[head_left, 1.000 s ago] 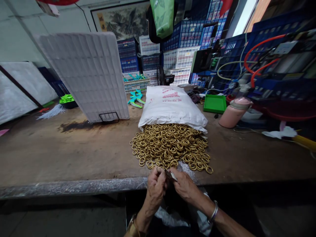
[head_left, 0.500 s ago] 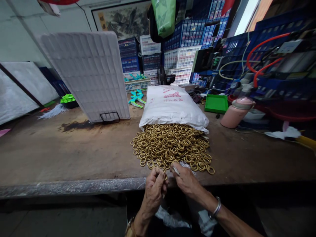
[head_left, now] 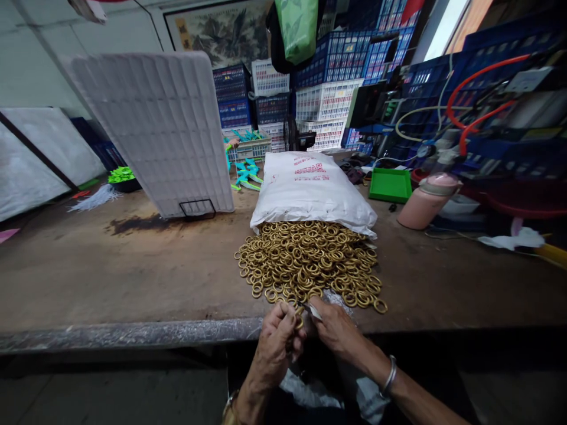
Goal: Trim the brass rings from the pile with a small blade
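Observation:
My left hand (head_left: 278, 336) is closed, pinching a gold-coloured ring (head_left: 299, 319) between thumb and fingers at the table's front edge. Close beside it, my right hand (head_left: 339, 330) is wrapped round a thin pointed tool (head_left: 315, 313) with a pale part; its dark tip points at the ring. Whether the tip touches the ring, I cannot tell. Just beyond both hands lies a heap of similar rings (head_left: 305, 260), spilling from the mouth of a white woven sack (head_left: 312, 189).
A tall pale ribbed panel (head_left: 155, 136) stands left in a black wire stand. Behind it, a co-worker's fingers (head_left: 233, 143) show near turquoise and green plastic pieces (head_left: 248, 171). To the right are a green tray (head_left: 390, 185) and a pink bottle (head_left: 427, 203). Stacked crates (head_left: 328, 106) line the back.
The tool's tip has come out towards the ring in my left hand, which is now more visible. Behind the panel, another person's fingers have appeared and a green piece is raised.

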Demonstrator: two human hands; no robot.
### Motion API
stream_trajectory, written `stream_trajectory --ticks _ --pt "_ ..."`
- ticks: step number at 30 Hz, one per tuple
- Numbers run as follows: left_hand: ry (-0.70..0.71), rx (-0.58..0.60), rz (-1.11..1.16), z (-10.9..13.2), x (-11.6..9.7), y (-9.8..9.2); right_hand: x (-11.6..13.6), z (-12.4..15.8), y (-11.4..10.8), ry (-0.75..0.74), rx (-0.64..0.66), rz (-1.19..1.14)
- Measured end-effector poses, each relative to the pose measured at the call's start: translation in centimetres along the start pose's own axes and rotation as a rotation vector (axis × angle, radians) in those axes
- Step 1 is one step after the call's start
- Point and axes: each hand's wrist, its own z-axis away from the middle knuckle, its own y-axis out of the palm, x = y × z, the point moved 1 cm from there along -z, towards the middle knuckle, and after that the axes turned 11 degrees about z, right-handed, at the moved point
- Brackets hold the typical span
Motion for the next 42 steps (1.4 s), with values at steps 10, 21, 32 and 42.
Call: stream_trajectory --ticks 10,21,32,42 --pt "-0.052 -0.042 0.148 -0.7 0.4 -0.9 2.2 0.1 -1.7 0.095 -0.107 -0.544" --pt "-0.085 -0.049 0.058 -1.0 1.4 -1.7 2.3 -0.5 -0.5 0.049 0.027 -0.655" --pt "-0.091 -0.09 0.033 -0.9 1.9 -1.8 1.4 -0.9 1.6 0.04 0.061 -0.714" --pt "-0.077 -0.04 0.173 -0.5 1.2 -2.4 0.9 -1.5 1.2 0.082 -0.137 -0.247"
